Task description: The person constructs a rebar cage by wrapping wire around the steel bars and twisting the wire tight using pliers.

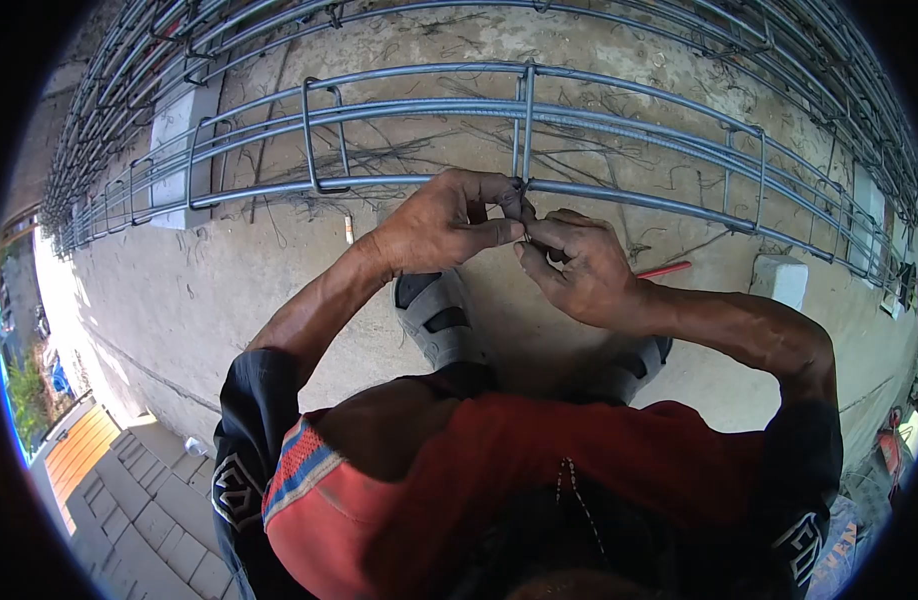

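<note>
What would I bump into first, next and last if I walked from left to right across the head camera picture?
Orange panel → tall white block → left hand → right hand → red stick → short white block.

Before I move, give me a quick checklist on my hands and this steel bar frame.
1. Left hand by the front bar: ok, at the joint with the upright stirrup.
2. Right hand close by: ok, fingertips just beside the left hand's.
3. Firm grip on the small piece between the fingertips: cannot tell, too small and partly hidden.
4. Floor under the frame free of scraps: not ok, loose wires lie there.
5. Red object out of both hands: ok, it shows beyond the right wrist.
6. Frame's weight on the left white block: cannot tell, bars cross it in view.
</note>
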`<control>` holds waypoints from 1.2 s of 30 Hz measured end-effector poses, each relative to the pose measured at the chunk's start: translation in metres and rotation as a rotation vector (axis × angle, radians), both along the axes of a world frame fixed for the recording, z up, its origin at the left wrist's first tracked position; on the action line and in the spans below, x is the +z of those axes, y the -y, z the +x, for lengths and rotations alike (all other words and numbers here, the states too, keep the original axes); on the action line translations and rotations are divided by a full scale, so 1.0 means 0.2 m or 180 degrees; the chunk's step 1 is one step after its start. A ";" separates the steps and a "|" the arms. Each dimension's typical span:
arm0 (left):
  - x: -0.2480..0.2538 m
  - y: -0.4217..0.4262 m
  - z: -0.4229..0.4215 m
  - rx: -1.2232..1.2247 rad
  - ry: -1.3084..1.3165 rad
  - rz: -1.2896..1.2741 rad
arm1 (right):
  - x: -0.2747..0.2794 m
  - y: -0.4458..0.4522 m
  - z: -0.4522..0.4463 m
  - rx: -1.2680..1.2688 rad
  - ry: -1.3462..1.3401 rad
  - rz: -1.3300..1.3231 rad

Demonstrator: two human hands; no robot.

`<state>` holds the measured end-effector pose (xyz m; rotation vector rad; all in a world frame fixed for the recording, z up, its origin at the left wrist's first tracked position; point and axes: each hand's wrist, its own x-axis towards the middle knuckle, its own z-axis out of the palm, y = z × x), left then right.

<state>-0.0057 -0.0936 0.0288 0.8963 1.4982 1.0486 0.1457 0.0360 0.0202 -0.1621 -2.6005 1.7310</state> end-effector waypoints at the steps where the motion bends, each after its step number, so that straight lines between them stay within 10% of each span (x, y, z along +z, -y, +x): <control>1: -0.02 0.00 0.01 0.0111 -0.0007 -0.0052 | 0.00 0.00 0.00 0.0039 0.0024 -0.0070; 19: -0.04 0.03 0.24 0.1144 -0.1968 0.0026 | 0.05 -0.30 -0.39 0.1777 0.0041 0.0916; 25: 0.02 0.09 0.25 0.2040 -0.1583 -0.0022 | 0.07 -0.23 -0.38 0.1458 -0.0142 0.1020; 31: -0.12 0.12 0.29 0.1827 0.0771 -0.0500 | 0.04 -0.21 -0.32 0.1042 -0.0317 0.1115; 34: -0.08 0.14 0.22 0.1300 -0.0903 -0.0157 | 0.05 -0.23 -0.31 0.0855 -0.0187 0.1028; 36: -0.06 0.14 0.15 0.0971 -0.0611 -0.0369 | 0.05 -0.26 -0.27 0.0757 0.0195 0.1106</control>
